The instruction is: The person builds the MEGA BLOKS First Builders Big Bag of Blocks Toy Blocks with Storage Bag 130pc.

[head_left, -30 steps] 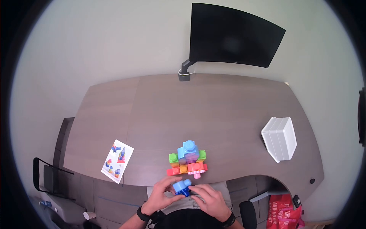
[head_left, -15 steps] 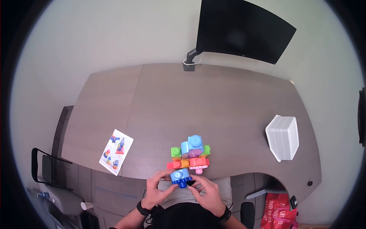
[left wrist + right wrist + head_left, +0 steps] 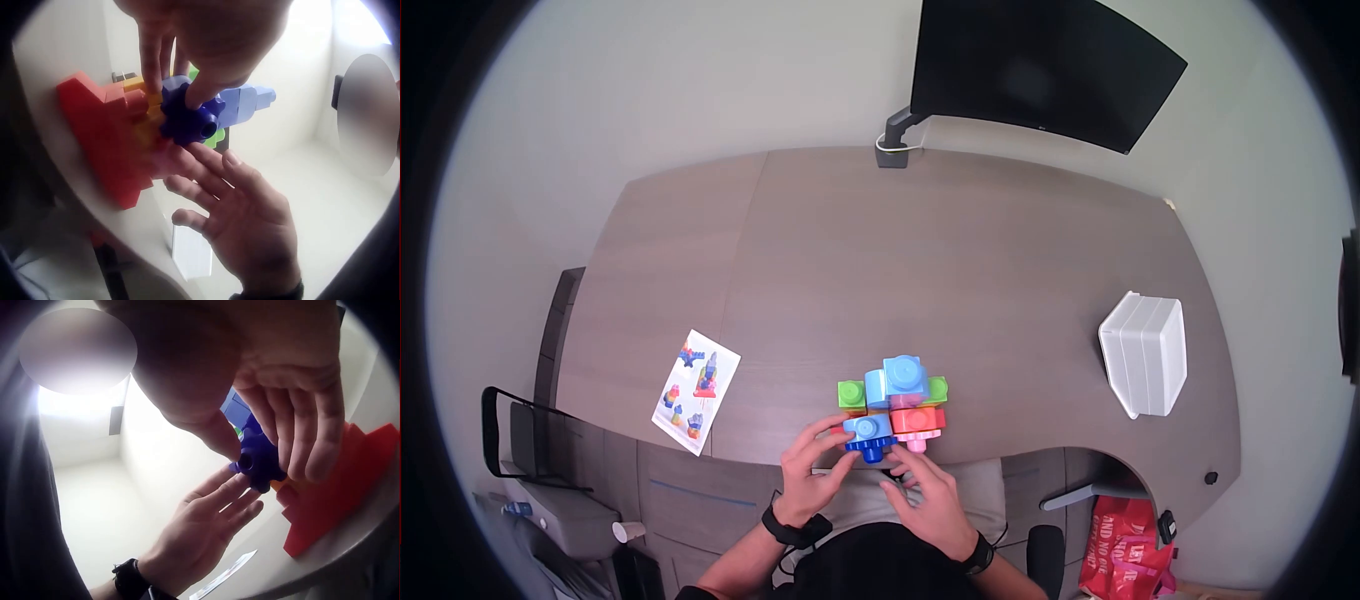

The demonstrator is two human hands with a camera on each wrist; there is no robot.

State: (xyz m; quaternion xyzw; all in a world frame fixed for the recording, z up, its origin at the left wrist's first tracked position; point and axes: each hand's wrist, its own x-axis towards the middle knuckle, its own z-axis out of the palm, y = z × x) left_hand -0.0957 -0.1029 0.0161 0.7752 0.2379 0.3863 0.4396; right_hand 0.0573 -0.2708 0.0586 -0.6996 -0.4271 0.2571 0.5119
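Note:
Near the desk's front edge stands a colourful block structure, its red block [image 3: 919, 420] beside a light-blue block [image 3: 866, 427] with a dark-blue gear [image 3: 870, 448] on its front. The left hand [image 3: 808, 477] pinches this blue piece between thumb and fingers; in the left wrist view the left hand [image 3: 209, 37] has its thumb on the gear [image 3: 194, 119]. Spread and relaxed, the fingers of the right hand [image 3: 937, 508] are at the gear's right side. Seen from the right wrist, the gear [image 3: 259, 456] lies between both hands; exact right fingertip contact is unclear.
A printed picture sheet [image 3: 697, 392] lies on the left of the desk [image 3: 960, 270]. White stacked containers [image 3: 1145, 355] stand at the right. A monitor [image 3: 1040, 65] on an arm is at the back, and a red bag [image 3: 1122, 550] is below the desk's right side.
Both hands have moved forward with the blue piece, from in front of the desk edge to the structure's front left. The right hand's fingers have loosened from it. The head view has shifted.

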